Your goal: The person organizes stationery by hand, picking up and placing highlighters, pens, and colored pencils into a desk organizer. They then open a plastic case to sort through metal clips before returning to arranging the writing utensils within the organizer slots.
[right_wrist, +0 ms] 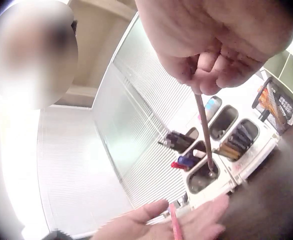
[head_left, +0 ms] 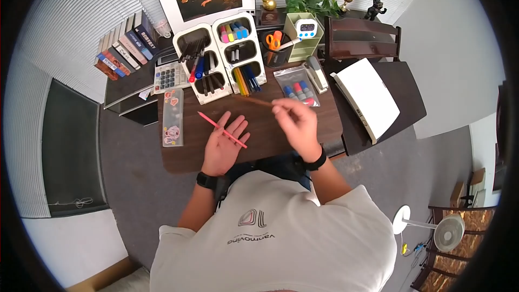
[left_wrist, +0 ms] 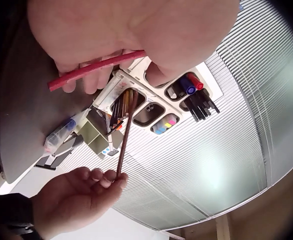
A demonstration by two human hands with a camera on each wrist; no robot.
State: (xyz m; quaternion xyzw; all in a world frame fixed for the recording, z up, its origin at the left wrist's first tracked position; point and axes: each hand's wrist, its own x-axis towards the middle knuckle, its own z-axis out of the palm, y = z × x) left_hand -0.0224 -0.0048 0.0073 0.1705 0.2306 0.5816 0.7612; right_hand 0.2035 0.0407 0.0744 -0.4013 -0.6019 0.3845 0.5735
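My left hand (head_left: 223, 148) is palm up with its fingers extended. Across those fingers lies a red pencil (head_left: 208, 119), both ends sticking out past the hand. To the right, my right hand (head_left: 299, 128) pinches a thin brown pencil (left_wrist: 126, 142) by one end between thumb and fingers. The pencil's far end points toward the white desk organizer (head_left: 208, 99). In the right wrist view, this brown pencil (right_wrist: 204, 127) overlaps a front compartment. Yellow and dark blue pencils (head_left: 246, 82) stand in the organizer's front right compartment.
A clear sticker-covered case (head_left: 173, 116) lies on the left of the brown table (head_left: 270, 146). At the right are a bag of markers (head_left: 297, 87) and a stapler (head_left: 316, 74). Behind stand a calculator (head_left: 169, 77), highlighters (head_left: 234, 32) and a mesh cup with orange scissors (head_left: 273, 40).
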